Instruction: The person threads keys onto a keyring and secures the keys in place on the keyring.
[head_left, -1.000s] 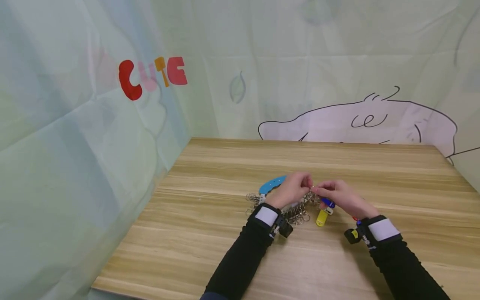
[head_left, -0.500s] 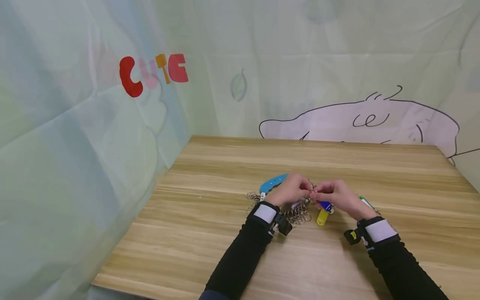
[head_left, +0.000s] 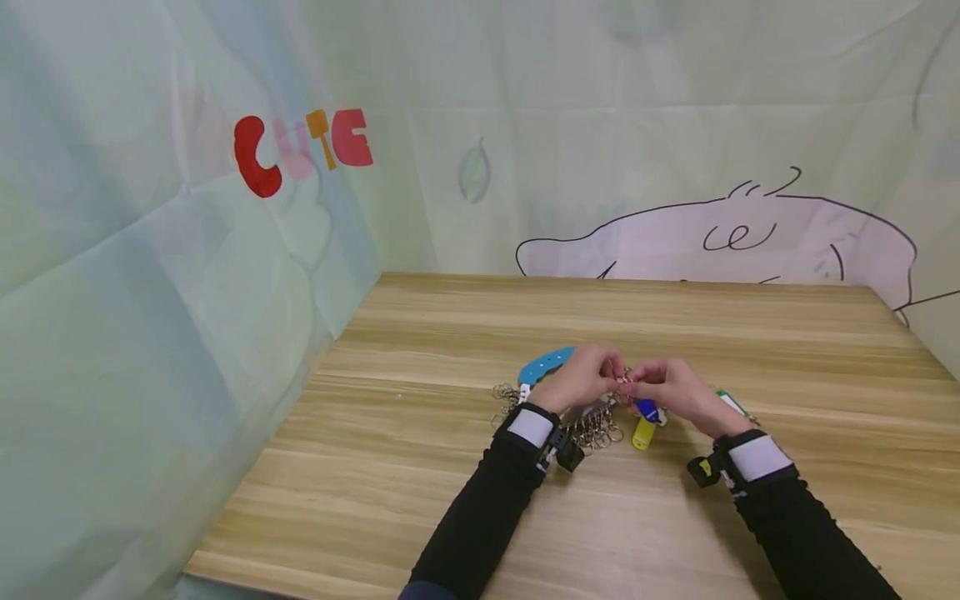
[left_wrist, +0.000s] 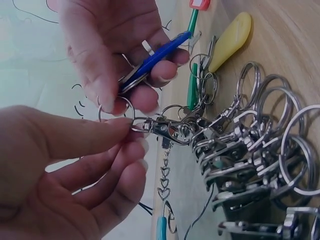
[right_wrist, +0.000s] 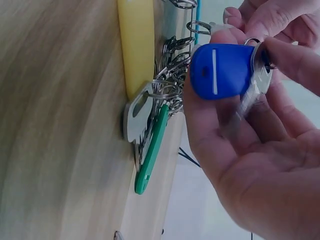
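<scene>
Pinching metal ring (left_wrist: 132, 106), left hand (head_left: 581, 383); right hand (head_left: 684, 398) gripping blue key tag (right_wrist: 225, 72); yellow tag (head_left: 642, 434) below right fingers.

Shiny metal clips (left_wrist: 227, 172), plastic tag (right_wrist: 227, 72)

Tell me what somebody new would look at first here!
Probably the big red C on the cloth at the left. Next, the bright blue key tag held in the right hand, with a yellow tag close by. Beside the left hand, a cluster of metal rings and clasps shines against the wooden table.
</scene>
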